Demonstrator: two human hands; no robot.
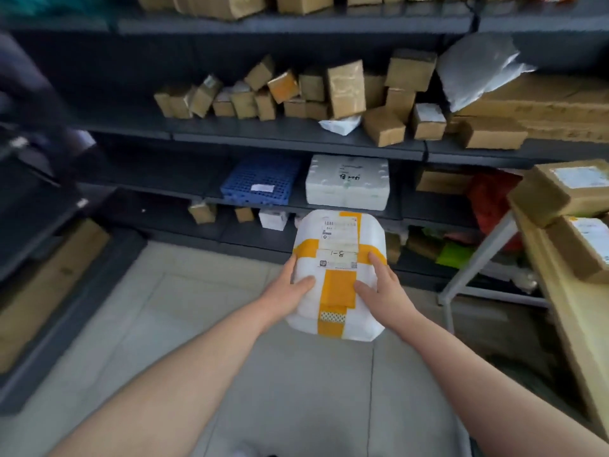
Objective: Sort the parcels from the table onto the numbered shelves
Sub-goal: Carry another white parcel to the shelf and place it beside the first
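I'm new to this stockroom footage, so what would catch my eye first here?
The white parcel crossed with yellow tape and marked "1-8" stands out at centre, held between the left hand and right hand. Behind it, a white foam box sits beside a blue crate on the lower shelf. Above, brown boxes lie jumbled on the middle shelf.

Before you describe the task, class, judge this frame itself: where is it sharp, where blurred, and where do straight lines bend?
Head view: the white foam parcel crossed with yellow tape is sharpest, its handwritten label readable; head view, left edge: a dark shape is smeared by blur; head view: the grey metal shelf edges bow, a wide-angle effect; lighting is soft, without hard shadows.
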